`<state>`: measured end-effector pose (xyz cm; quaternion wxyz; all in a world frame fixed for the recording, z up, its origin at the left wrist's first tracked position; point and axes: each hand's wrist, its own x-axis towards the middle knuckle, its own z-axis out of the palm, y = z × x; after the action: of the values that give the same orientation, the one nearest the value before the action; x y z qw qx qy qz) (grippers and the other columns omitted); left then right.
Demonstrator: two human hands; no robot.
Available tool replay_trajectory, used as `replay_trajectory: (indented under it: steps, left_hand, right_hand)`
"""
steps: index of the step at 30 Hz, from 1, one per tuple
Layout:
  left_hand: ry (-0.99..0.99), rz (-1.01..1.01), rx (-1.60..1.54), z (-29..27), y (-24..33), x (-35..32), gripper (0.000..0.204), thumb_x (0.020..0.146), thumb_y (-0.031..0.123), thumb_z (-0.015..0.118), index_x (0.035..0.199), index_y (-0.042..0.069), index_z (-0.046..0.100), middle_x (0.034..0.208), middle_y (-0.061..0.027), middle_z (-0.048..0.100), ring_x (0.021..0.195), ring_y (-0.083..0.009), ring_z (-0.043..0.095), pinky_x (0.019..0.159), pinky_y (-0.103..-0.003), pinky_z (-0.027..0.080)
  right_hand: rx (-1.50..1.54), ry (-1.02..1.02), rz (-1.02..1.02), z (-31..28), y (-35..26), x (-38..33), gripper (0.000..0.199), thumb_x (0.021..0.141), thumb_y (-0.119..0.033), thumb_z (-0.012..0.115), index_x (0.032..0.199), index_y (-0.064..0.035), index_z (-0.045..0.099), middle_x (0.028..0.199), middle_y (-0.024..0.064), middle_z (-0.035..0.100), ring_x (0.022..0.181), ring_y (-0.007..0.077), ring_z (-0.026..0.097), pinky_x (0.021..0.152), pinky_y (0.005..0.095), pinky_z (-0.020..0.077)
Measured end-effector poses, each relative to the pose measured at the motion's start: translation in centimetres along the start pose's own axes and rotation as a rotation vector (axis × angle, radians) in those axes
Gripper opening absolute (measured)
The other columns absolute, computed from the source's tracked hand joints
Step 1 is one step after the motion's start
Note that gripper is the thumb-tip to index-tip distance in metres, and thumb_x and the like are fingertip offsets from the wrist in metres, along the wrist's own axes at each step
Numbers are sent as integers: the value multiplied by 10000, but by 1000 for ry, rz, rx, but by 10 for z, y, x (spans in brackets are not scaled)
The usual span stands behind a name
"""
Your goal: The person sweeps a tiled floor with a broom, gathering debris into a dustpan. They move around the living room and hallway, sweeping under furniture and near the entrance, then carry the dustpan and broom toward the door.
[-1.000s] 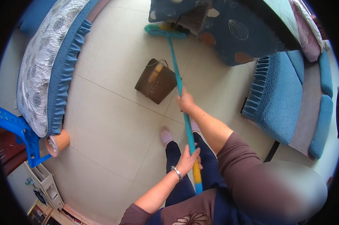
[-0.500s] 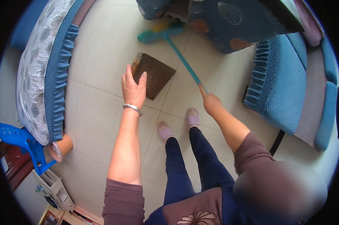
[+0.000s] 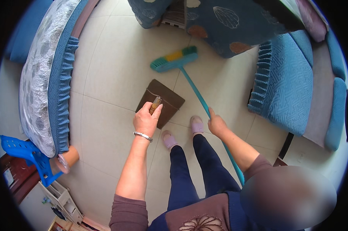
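We see pale floor tiles [image 3: 108, 142] — a blue-covered sofa [image 3: 285, 81] at right, a blue plastic seat [image 3: 24, 149] at lower left.

Your dustpan [image 3: 169, 103]: matt, dull, metal-looking; grip [image 3: 155, 104] worn wood. Your broom pole [image 3: 196, 92]: smooth, plastic-looking; bristles [image 3: 174, 56] plastic fibre. Your bracelet [image 3: 143, 135]: glossy metal. Your trousers [image 3: 211, 163]: matt cloth. Floor [image 3: 108, 131] underfoot: smooth tile, faint sheen. Sofa cover [image 3: 285, 84]: quilted matt cloth. Chair [image 3: 24, 151]: smooth plastic.

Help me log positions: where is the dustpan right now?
In the head view, the brown dustpan sits slightly left of centre, its wooden handle in the left hand, below the broom head.
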<state>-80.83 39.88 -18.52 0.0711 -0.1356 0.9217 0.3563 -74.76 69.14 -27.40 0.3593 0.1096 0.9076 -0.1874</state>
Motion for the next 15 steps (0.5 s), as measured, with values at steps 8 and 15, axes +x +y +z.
replay_trajectory:
  steps: [8, 15]
  left_hand:
    - [-28, -92, -136, 32, 10, -10, 406, 799, 344, 677, 669, 31, 454, 521, -55, 465, 479, -157, 375, 481, -292, 395]
    - [-2, -33, -39, 62, 16, -1, 370, 792, 386, 638, 676, 74, 476, 560, -116, 542, 532, -338, 536, 495, -404, 430]
  right_hand:
    - [-140, 54, -73, -83, -22, 22, 499, 897, -229, 444, 1376, -228, 305, 802, 243, 607, 787, 389, 597, 713, 492, 467]
    - [36, 83, 25, -90, 61, 41, 548, 881, -167, 457, 1395, -156, 267, 796, 250, 604, 650, 381, 588, 625, 461, 482]
